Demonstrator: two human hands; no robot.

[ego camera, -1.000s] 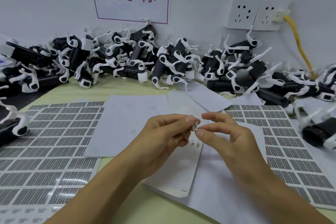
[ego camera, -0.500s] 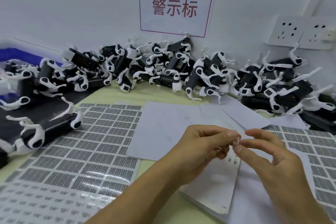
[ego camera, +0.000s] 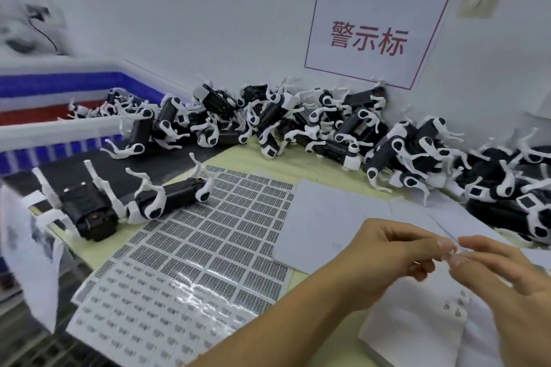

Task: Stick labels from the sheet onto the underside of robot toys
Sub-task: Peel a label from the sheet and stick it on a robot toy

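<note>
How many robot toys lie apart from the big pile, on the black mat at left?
2: one robot toy nearest the camera, another robot toy beside it, overlapping the label sheet. More may be hidden.

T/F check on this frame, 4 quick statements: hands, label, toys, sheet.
1. Both hands pinch a small label between them. True.
2. A robot toy is held in the left hand. False: the toys lie on the table, none in hand.
3. A large label sheet lies flat left of the hands. True.
4. The toy pile sits at the table's near edge. False: it is heaped against the wall.
</note>
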